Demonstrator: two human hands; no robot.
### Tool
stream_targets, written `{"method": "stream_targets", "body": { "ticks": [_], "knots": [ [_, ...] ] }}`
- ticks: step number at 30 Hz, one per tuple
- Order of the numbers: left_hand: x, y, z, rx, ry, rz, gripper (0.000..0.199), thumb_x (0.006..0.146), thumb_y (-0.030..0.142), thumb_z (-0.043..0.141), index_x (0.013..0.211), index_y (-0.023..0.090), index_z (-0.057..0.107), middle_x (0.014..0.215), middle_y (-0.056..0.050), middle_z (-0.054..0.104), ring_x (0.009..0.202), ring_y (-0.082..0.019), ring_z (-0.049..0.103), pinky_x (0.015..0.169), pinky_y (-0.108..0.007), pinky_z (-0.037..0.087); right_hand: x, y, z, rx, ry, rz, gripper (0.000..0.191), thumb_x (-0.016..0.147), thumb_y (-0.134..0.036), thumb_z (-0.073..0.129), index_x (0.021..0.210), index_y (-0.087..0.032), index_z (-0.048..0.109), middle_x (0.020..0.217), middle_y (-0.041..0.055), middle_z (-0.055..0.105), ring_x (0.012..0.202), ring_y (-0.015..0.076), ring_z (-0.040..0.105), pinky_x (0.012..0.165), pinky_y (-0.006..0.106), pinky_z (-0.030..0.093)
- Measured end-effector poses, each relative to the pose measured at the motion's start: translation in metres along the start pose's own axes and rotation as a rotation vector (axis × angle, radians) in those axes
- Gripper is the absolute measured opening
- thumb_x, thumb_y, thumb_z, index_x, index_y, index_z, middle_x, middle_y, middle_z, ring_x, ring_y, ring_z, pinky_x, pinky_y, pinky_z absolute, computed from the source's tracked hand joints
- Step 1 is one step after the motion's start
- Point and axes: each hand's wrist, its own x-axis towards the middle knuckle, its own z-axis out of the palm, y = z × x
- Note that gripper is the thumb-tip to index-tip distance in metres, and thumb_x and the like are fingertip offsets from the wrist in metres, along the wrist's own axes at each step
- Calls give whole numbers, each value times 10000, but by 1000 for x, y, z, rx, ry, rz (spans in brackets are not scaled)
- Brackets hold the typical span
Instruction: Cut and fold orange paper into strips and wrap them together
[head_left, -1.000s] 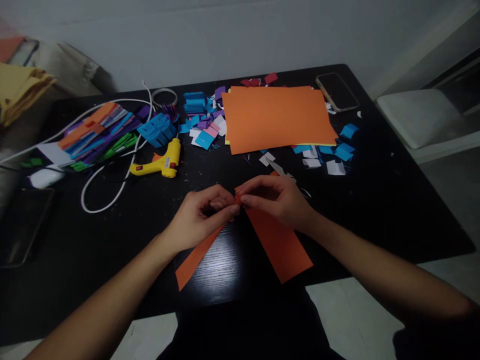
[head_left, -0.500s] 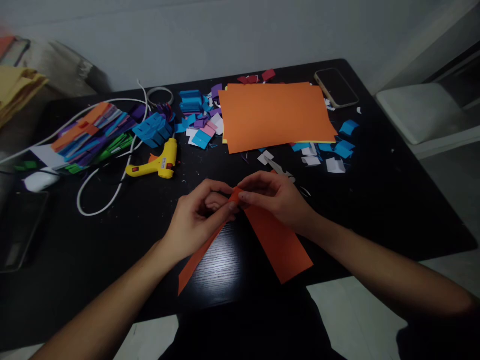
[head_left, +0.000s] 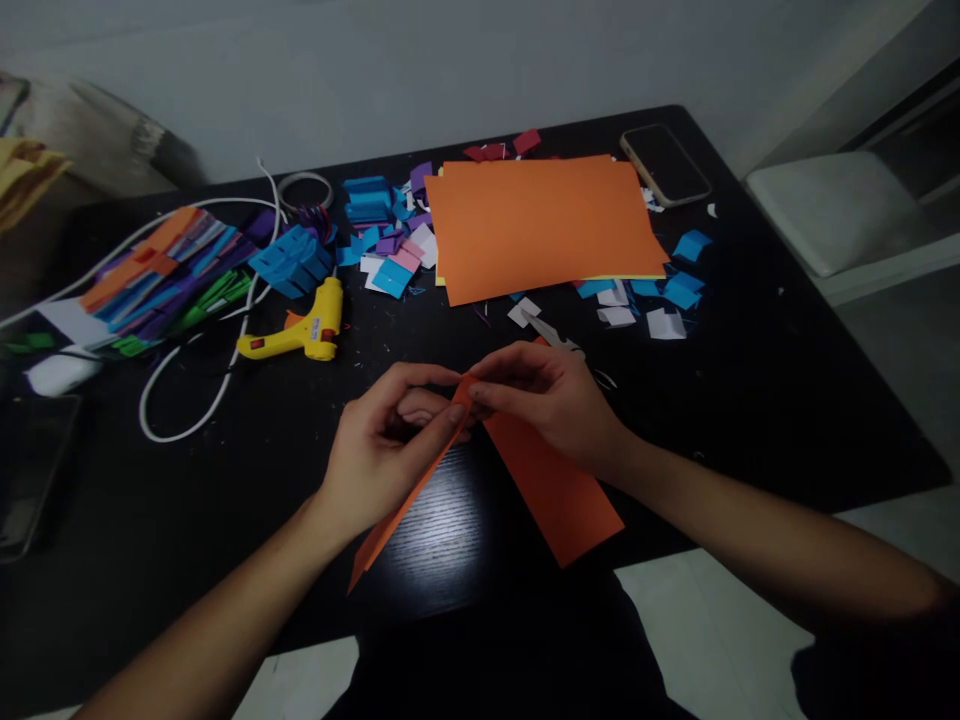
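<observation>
My left hand (head_left: 379, 430) pinches a narrow folded strip of orange paper (head_left: 401, 518) between thumb and fingers. The strip slants down toward the table's near edge, with two layers showing at its lower end. At its upper end, the thumb and fingers of my right hand (head_left: 559, 405) grip the same strip close to my left fingertips. Beneath my right hand, a wider orange paper piece (head_left: 559, 495) lies on the black table, partly covered by the hand. Just beyond that hand is a pair of scissors (head_left: 549, 330), its handles mostly hidden.
Large orange sheets (head_left: 544, 230) lie stacked behind my hands, among small coloured paper pieces (head_left: 394, 275). A yellow glue gun (head_left: 300, 335), white cable (head_left: 146, 405) and bundled paper strips (head_left: 161, 270) are at left. One phone (head_left: 666, 165) rests far right, another (head_left: 34, 470) at left.
The strip in my hands has turned more edge-on, and its lower end now shows separate layers. Both hands keep their pinch. The view has shifted slightly.
</observation>
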Motion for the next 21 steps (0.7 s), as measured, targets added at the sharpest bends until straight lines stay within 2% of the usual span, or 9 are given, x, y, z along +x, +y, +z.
{"method": "stream_targets", "body": {
  "ticks": [14,21],
  "knots": [
    [-5,2,5,-18,61,-18,113,929,186,756,1039,191,726,872,-11,821,746,-132,785,731,-239,640,-3,0,2,-25,49,-37,145,783,-236,895,901,-204,816,845,10,811,795,166,782,822,333,674],
    [-5,0,6,54,83,59,90,933,167,742,1022,182,741,847,-17,821,714,-130,780,689,-222,631,-2,1,1,-26,45,-48,162,779,-245,900,905,-189,817,835,16,813,768,159,783,794,314,675]
  ]
}}
